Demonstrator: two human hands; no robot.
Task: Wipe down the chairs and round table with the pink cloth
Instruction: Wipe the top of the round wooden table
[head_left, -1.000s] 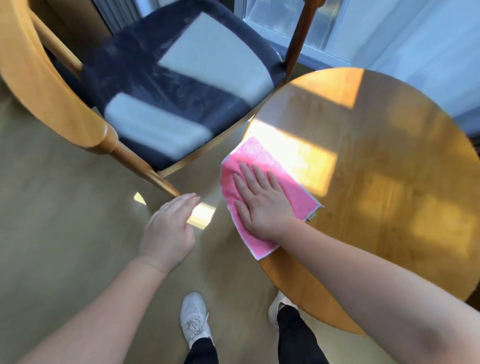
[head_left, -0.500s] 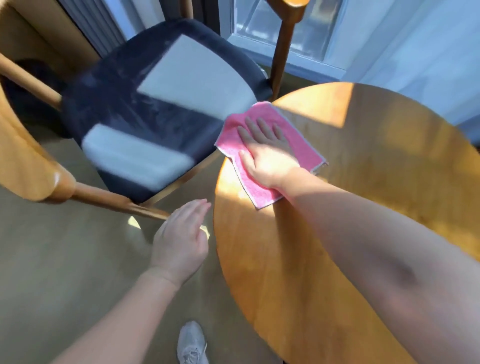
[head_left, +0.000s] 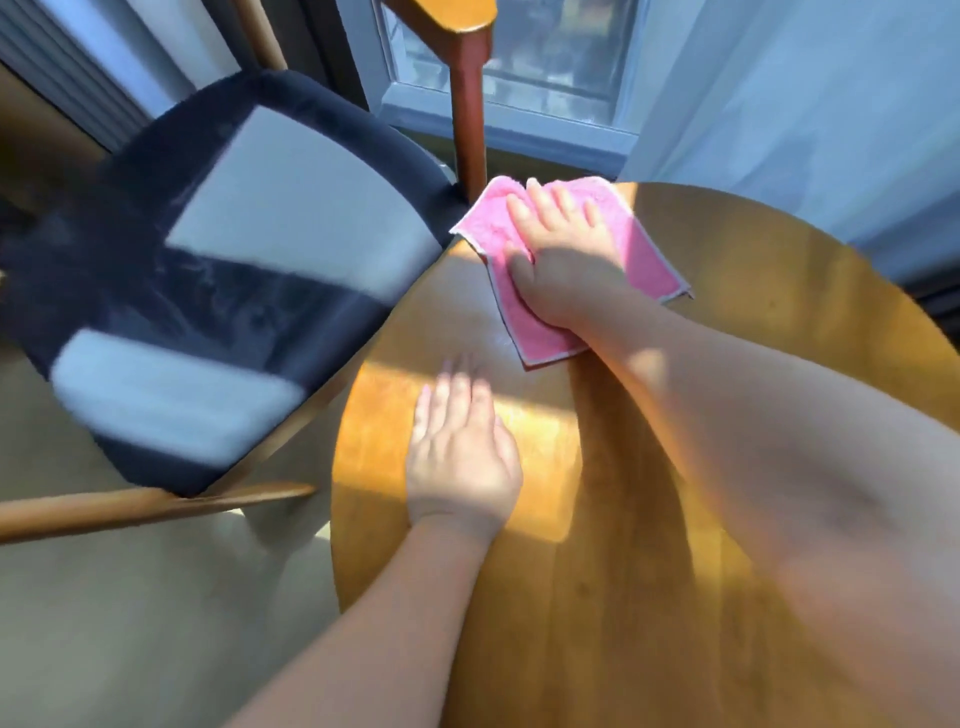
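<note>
The pink cloth (head_left: 644, 254) lies flat on the far left edge of the round wooden table (head_left: 779, 322), one corner hanging over the rim. My right hand (head_left: 563, 260) presses palm-down on the cloth, fingers spread. My left hand (head_left: 460, 447) rests flat on the bare tabletop nearer to me, fingers apart, holding nothing. A wooden chair with a dark blue seat cushion (head_left: 223, 291) stands to the left of the table, almost touching its rim.
The chair's wooden armrest (head_left: 156, 506) runs along the lower left, and its upright post (head_left: 467, 109) stands just behind the cloth. A window (head_left: 519, 67) and pale curtain (head_left: 805, 104) are beyond the table. Beige floor (head_left: 130, 623) lies at lower left.
My right hand has slid the cloth along the table's left edge toward the far side. My left hand has moved from over the floor onto the tabletop.
</note>
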